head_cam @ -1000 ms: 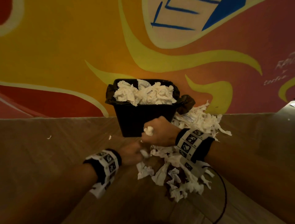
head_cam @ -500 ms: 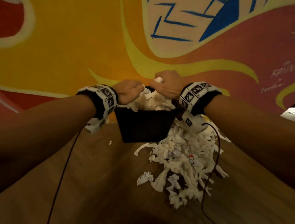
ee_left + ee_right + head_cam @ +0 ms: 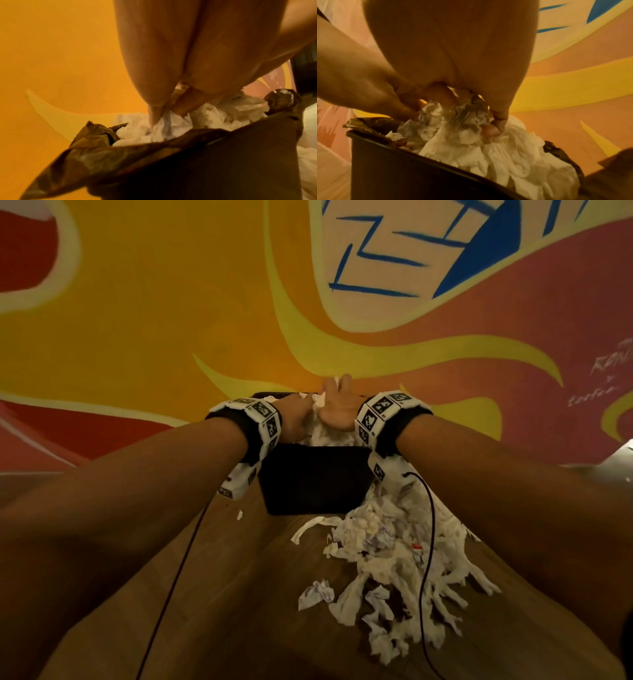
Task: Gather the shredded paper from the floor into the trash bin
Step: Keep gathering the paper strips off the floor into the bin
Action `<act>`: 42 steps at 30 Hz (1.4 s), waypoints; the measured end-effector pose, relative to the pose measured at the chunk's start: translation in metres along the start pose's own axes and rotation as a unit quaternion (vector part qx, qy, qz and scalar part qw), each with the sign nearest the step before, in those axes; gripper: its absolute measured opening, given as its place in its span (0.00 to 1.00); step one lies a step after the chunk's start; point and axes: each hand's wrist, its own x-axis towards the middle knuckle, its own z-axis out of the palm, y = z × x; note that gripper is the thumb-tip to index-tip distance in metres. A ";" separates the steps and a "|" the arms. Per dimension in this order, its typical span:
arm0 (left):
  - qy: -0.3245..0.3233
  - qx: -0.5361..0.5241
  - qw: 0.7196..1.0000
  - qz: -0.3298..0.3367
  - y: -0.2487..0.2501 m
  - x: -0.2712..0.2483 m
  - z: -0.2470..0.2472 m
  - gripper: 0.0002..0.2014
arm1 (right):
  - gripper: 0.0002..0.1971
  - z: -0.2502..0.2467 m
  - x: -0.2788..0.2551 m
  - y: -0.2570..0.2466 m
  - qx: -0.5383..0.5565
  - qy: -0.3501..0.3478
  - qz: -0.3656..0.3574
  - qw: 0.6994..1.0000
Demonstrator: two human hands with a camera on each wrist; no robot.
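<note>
The black rectangular plastic trash bin (image 3: pixel 313 477) is brimming against the far wall. White shredded paper (image 3: pixel 394 563) is lying near it, rightward. Both the right hand (image 3: pixel 453 81) and left hand (image 3: pixel 171 75) are clutching wads (better released low, then pressed down).

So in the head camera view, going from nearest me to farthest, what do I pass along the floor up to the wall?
Loose shredded paper on the floor, then the black trash bin, then both hands over its top, left hand and right hand, then the painted wall.
</note>
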 end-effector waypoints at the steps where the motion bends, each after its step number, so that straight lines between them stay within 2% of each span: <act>1: 0.007 -0.011 1.000 0.000 -0.001 0.001 -0.001 0.31 | 0.24 0.001 -0.001 0.003 -0.033 -0.001 -0.004 0.999; 3: 0.034 -0.042 0.998 -0.012 -0.005 0.001 0.000 0.34 | 0.31 0.005 -0.007 0.007 -0.107 0.000 -0.014 0.994; 5: 0.082 -0.055 0.995 -0.026 -0.010 -0.002 -0.002 0.24 | 0.31 0.002 -0.013 0.007 -0.119 -0.006 -0.037 0.992; 7: 0.127 -0.030 0.991 -0.026 -0.017 -0.005 -0.004 0.14 | 0.26 -0.005 -0.016 0.007 -0.107 -0.030 -0.079 0.991; 10: 0.159 0.030 0.987 -0.016 -0.021 -0.009 -0.004 0.05 | 0.24 -0.015 -0.020 0.007 -0.072 -0.034 -0.117 0.990; 12: 0.134 0.036 0.990 -0.028 -0.020 -0.010 -0.002 0.17 | 0.24 -0.017 -0.022 0.004 -0.030 -0.031 -0.124 0.991; 14: 0.094 0.030 0.995 -0.028 -0.018 -0.013 -0.002 0.22 | 0.22 -0.014 -0.023 0.001 -0.012 -0.039 -0.123 0.992; 17: 0.050 0.028 0.998 -0.009 -0.019 -0.016 0.003 0.20 | 0.17 -0.009 -0.022 -0.002 -0.033 -0.060 -0.107 0.992; 20: 0.001 -0.019 1.000 -0.001 -0.025 -0.019 0.007 0.12 | 0.11 -0.002 -0.022 -0.004 -0.032 -0.071 -0.102 0.992; 23: -0.053 -0.047 0.997 -0.017 -0.029 -0.018 0.011 0.15 | 0.08 0.002 -0.023 -0.005 -0.035 -0.051 -0.093 0.994; 26: -0.061 -0.068 0.995 -0.049 -0.026 -0.012 0.017 0.22 | 0.04 0.006 -0.021 -0.007 -0.139 0.000 -0.077 0.987; 27: -0.059 -0.075 0.994 -0.057 -0.023 -0.010 0.018 0.24 | 0.04 0.006 -0.019 -0.007 -0.137 -0.002 -0.061 0.989; 30: -0.060 -0.098 0.990 -0.078 -0.018 -0.004 0.018 0.25 | 0.07 0.009 -0.012 -0.003 -0.032 -0.036 -0.036 0.998; 32: -0.067 -0.109 0.988 -0.089 -0.018 0.000 0.017 0.26 | 0.08 0.011 -0.010 0.000 -0.001 -0.042 -0.036 0.998; 36: -0.126 -0.075 0.984 -0.101 -0.015 0.008 0.016 0.21 | 0.10 0.015 -0.008 0.006 0.018 -0.059 -0.042 0.997; 42: -0.123 -0.079 0.986 -0.077 -0.015 0.011 0.018 0.21 | 0.12 0.013 -0.012 0.017 0.024 -0.077 -0.071 0.994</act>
